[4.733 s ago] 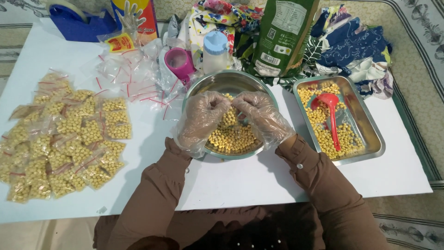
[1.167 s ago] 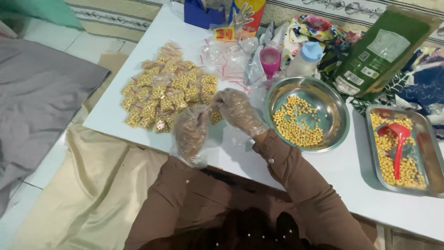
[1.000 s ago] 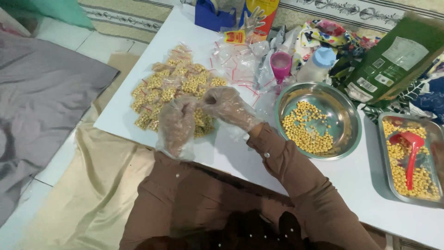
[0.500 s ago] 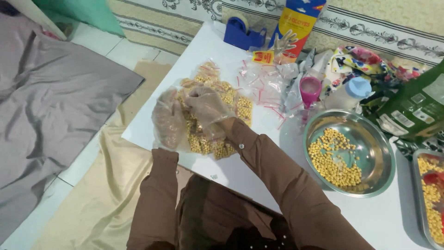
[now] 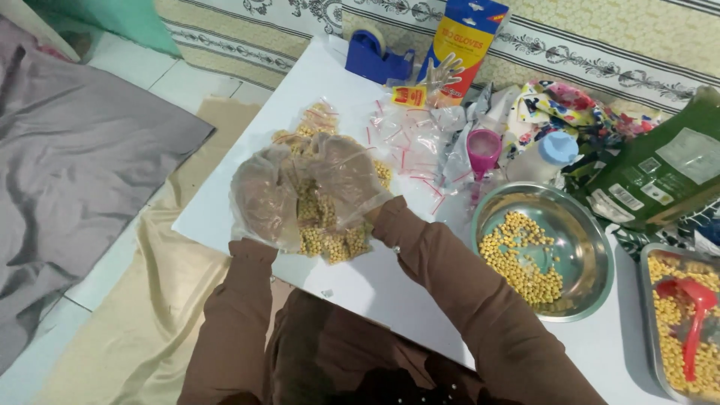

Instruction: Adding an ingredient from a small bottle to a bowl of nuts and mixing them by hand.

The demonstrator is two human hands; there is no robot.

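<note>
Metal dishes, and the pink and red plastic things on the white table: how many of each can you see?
Round metal bowl holding yellow beans: 1
Rectangular metal tray holding yellow beans: 1
Red scoop lying in the tray: 1
Pink funnel beside the bowl: 1
Total: 4

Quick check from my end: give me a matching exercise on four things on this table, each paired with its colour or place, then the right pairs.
Things:
1. tape dispenser
2. funnel
3. scoop
4. round bowl

Descriptions:
A. red, lying in the rectangular tray of beans
B. blue, at the table's far edge
C. shiny metal, partly filled with yellow beans
D. pink, beside the empty small bags

Pairs: 1-B, 2-D, 3-A, 4-C
</note>
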